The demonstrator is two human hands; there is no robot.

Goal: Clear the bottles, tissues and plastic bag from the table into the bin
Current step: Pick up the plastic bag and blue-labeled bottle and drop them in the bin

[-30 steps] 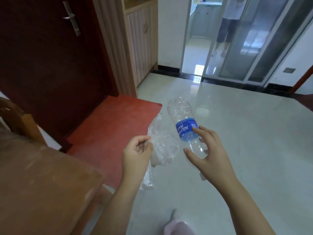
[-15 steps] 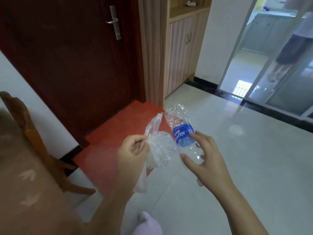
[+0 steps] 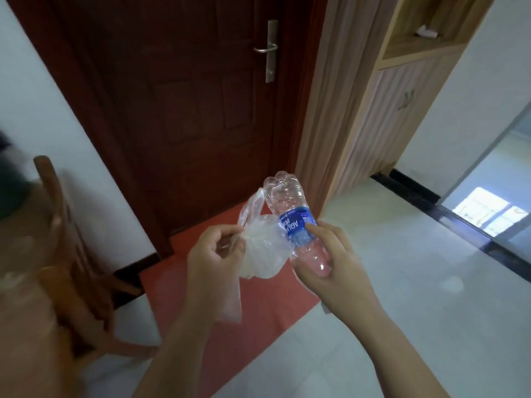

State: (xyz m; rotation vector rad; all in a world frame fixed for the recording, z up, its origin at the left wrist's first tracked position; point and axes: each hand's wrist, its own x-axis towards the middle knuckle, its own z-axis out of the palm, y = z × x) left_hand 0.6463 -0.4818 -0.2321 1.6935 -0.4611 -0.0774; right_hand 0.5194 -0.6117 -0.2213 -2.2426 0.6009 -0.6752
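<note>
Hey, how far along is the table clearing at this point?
Picked up: the left hand pinches the plastic bag and the right hand grips one clear bottle, both off the table. In hand: both held over the red mat. Left: dropping them in the bin, which is not in view; the table's blurred corner doesn't show what remains there.

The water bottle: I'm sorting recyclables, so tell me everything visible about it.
The water bottle is clear, dented plastic with a blue label, seemingly empty. It is held base-up, the right hand gripping its lower half; its cap end is hidden. The plastic bag, in the left hand, touches its side.
</note>
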